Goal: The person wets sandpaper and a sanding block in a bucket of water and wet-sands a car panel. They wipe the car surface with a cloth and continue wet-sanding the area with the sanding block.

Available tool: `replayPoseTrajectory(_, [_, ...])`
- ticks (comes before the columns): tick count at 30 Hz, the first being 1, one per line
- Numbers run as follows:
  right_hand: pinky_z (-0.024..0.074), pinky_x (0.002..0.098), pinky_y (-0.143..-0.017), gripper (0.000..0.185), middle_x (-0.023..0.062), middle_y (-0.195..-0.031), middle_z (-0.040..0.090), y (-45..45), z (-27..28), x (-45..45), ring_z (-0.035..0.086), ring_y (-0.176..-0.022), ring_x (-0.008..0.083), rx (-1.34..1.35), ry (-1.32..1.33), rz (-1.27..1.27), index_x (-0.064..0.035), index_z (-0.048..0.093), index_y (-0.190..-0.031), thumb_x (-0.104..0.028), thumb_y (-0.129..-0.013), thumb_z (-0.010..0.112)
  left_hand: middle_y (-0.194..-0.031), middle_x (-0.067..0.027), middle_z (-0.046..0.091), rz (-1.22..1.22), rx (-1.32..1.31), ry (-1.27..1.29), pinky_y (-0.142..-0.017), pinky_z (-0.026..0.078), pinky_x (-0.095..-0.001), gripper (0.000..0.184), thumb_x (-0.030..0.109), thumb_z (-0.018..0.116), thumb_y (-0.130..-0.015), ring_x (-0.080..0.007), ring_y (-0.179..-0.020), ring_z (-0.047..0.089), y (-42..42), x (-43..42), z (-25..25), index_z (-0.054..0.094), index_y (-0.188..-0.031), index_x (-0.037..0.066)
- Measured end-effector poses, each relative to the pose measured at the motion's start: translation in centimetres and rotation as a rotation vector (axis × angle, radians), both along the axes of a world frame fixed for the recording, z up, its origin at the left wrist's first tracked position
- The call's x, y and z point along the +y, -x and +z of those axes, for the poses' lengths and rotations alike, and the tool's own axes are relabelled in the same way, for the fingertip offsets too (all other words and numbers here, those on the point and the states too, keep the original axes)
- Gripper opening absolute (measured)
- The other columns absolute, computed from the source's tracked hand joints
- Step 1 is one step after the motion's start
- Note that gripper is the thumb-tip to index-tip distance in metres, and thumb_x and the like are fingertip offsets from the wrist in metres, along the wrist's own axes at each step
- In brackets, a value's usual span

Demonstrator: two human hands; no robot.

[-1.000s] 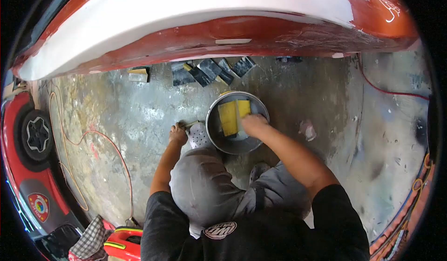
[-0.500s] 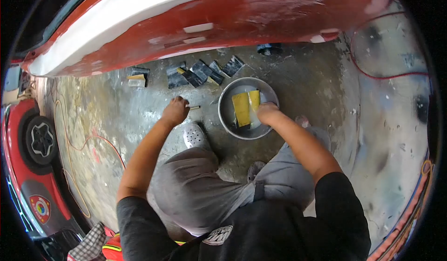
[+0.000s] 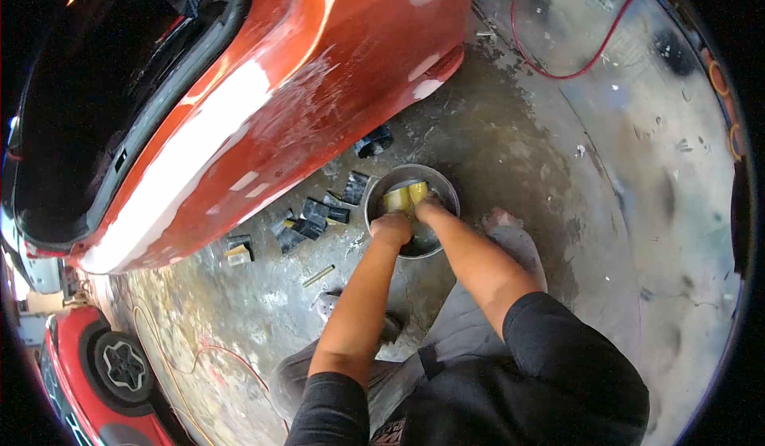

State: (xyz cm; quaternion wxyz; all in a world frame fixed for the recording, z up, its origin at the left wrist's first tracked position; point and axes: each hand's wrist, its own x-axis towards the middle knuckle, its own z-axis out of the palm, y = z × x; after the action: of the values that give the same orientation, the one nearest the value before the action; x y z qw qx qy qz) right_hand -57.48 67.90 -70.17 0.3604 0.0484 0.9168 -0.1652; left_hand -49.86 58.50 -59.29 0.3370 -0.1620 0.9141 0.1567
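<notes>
A round metal basin stands on the floor in front of me. Inside it a yellow piece lies beside a second yellow piece. My left hand is at the basin's left side, closed at the lower end of the left piece. My right hand reaches into the basin with closed fingers against the right piece. On the floor to the left, a thin stick lies near my shoe.
An orange-red car body with white patches spans the upper left. Several dark sheets lie below its edge. A red hose curves at upper right. A red car stands at lower left, near hoses.
My left hand has left the stick on the floor and moved right to the basin. The view has turned, so the car body now slants down the left. My right hand stays in the basin.
</notes>
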Motion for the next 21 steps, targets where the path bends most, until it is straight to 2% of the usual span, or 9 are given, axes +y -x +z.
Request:
replayPoseTrajectory(3, [0.0481, 0.0439, -0.111, 0.063, 0.0243, -0.146, 0.057, 0.2, -1.7, 1.1, 0.058, -0.135, 0.0369, -0.165, 0.174, -0.086, 0.0015, 0.051, -0.144, -0.009, -0.086, 0.071, -0.140, -0.0204, 0.064, -0.252, -0.061, -0.137, -0.104, 0.051, -0.0492, 0.044, 0.027, 0.045, -0.102, -0.0370, -0.128, 0.064, 0.2, -0.7, 0.5, 0.065, -0.133, 0.004])
replayPoseTrajectory(4, [0.0486, 0.0442, -0.111, 0.060, 0.0241, -0.145, 0.059, 0.2, -2.5, 0.7, 0.058, -0.134, 0.0374, -0.148, 0.142, -0.120, 0.0018, 0.054, -0.142, -0.015, -0.087, 0.072, -0.140, -0.0217, 0.063, -0.321, -0.067, -0.139, -0.105, 0.051, -0.0491, 0.044, 0.028, 0.045, -0.102, -0.0379, -0.129, 0.062, 0.0, -1.5, -0.6, 0.065, -0.133, 0.004])
replayPoseTrajectory(7, [0.0498, 0.0453, -0.109, 0.058, 0.0251, -0.141, 0.061, 0.3, -0.4, 1.3, 0.059, -0.132, 0.0384, -0.109, 0.100, 0.136, 0.0019, 0.056, -0.140, -0.021, -0.088, 0.071, -0.142, -0.0267, 0.059, -0.436, -0.018, -0.066, -0.108, 0.048, -0.0494, 0.048, 0.034, 0.044, -0.103, -0.0422, -0.133, 0.057, 1.4, -3.2, -4.1, 0.064, -0.132, 0.002])
replayPoseTrajectory(8, [0.0496, 0.0455, -0.110, 0.057, 0.0256, -0.141, 0.061, 0.6, 1.0, 1.5, 0.060, -0.132, 0.0386, -0.119, 0.129, 0.127, 0.0020, 0.057, -0.139, -0.022, -0.089, 0.069, -0.143, -0.0286, 0.058, -0.466, 0.011, -0.030, -0.109, 0.047, -0.0497, 0.050, 0.037, 0.044, -0.104, -0.0439, -0.135, 0.055, 2.3, -3.5, -5.5, 0.063, -0.133, 0.001])
replayPoseTrajectory(11, [0.0481, 0.0459, -0.111, 0.053, 0.0271, -0.142, 0.059, 0.7, 4.0, 2.1, 0.059, -0.133, 0.0390, -0.136, 0.208, 0.073, 0.0023, 0.058, -0.138, -0.022, -0.092, 0.064, -0.146, -0.0329, 0.053, 0.310, 0.172, -0.118, -0.111, 0.045, -0.0496, 0.057, 0.046, 0.049, -0.102, -0.0488, -0.136, 0.051, 2.2, -2.8, -15.0, 0.062, -0.134, 0.001])
replayPoseTrajectory(12, [0.0472, 0.0459, -0.112, 0.052, 0.0276, -0.143, 0.058, 0.3, 4.4, 2.3, 0.058, -0.134, 0.0390, -0.131, 0.231, 0.054, 0.0025, 0.057, -0.139, -0.021, -0.093, 0.061, -0.148, -0.0332, 0.051, 0.391, 0.105, -0.169, -0.115, 0.042, -0.0472, 0.070, 0.053, 0.060, -0.097, -0.0478, -0.138, 0.050, 2.3, -1.2, -9.5, 0.057, -0.138, -0.004])
replayPoseTrajectory(17, [0.0422, 0.0475, -0.116, 0.045, 0.0286, -0.145, 0.055, -0.7, 8.6, 3.0, 0.048, -0.142, 0.0394, -0.160, 0.269, 0.039, 0.0006, 0.056, -0.140, -0.012, -0.097, 0.052, -0.142, -0.0278, 0.058, 0.414, 0.008, -0.015, -0.107, 0.048, -0.0487, 0.054, 0.038, 0.055, -0.100, -0.0422, -0.130, 0.058, 2.5, 0.5, -10.8, 0.055, -0.140, 0.001])
replayPoseTrajectory(18, [0.0437, 0.0491, -0.115, 0.043, 0.0271, -0.145, 0.056, -1.1, 5.3, 2.6, 0.051, -0.139, 0.0407, -0.082, 0.260, 0.089, -0.0023, 0.056, -0.140, -0.010, -0.098, 0.049, -0.140, -0.0267, 0.060, 0.394, 0.014, 0.006, -0.106, 0.050, -0.0491, 0.052, 0.035, 0.054, -0.101, -0.0410, -0.128, 0.060, 2.3, 0.5, -10.4, 0.054, -0.141, 0.002])
replayPoseTrajectory(21, [0.0448, 0.0506, -0.113, 0.043, 0.0248, -0.144, 0.058, -1.3, 3.5, 1.7, 0.054, -0.135, 0.0420, -0.038, 0.289, -0.058, -0.0048, 0.056, -0.141, -0.013, -0.100, 0.046, -0.136, -0.0235, 0.064, 0.316, 0.046, 0.066, -0.102, 0.053, -0.0500, 0.044, 0.026, 0.051, -0.103, -0.0376, -0.124, 0.065, 2.1, 0.3, -7.4, 0.053, -0.142, 0.005])
